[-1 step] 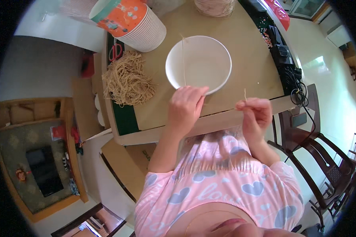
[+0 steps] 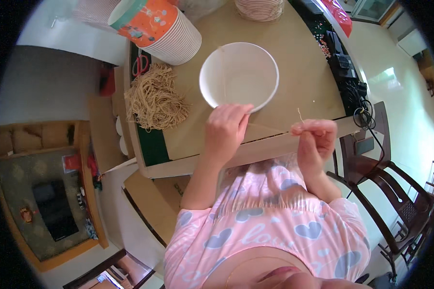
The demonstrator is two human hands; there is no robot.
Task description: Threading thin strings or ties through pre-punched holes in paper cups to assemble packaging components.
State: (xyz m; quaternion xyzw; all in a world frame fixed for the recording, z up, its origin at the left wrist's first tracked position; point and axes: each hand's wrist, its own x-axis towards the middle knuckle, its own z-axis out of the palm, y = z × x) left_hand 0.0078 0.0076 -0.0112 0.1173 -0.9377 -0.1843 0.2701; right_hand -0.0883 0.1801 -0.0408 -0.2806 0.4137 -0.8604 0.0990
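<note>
A white paper bucket [image 2: 265, 72] stands in front of me on the brown table top, its open mouth facing up. A thin twine string [image 2: 224, 77] crosses the mouth from the far rim to the near rim. My left hand [image 2: 226, 126] is closed at the near rim, thumb and fingers pinching the rim, with the string passing under them. To the right, just past the table's front edge, my right hand [image 2: 316, 139] pinches a string whose short loose end sticks up. A faint stretch of string runs between the hands.
A tangled heap of tan twine [image 2: 156, 98] lies left of the bucket, with red-handled scissors [image 2: 141, 65] behind it. Stacked printed paper buckets [image 2: 164, 33] lean at the far left. Another stack [image 2: 260, 8] stands at the back. Cables [image 2: 364, 118] hang at the right edge.
My right hand has shifted slightly right, and the string between the hands shows more plainly. The bucket has moved a little left and nearer; my left hand stays at its rim.
</note>
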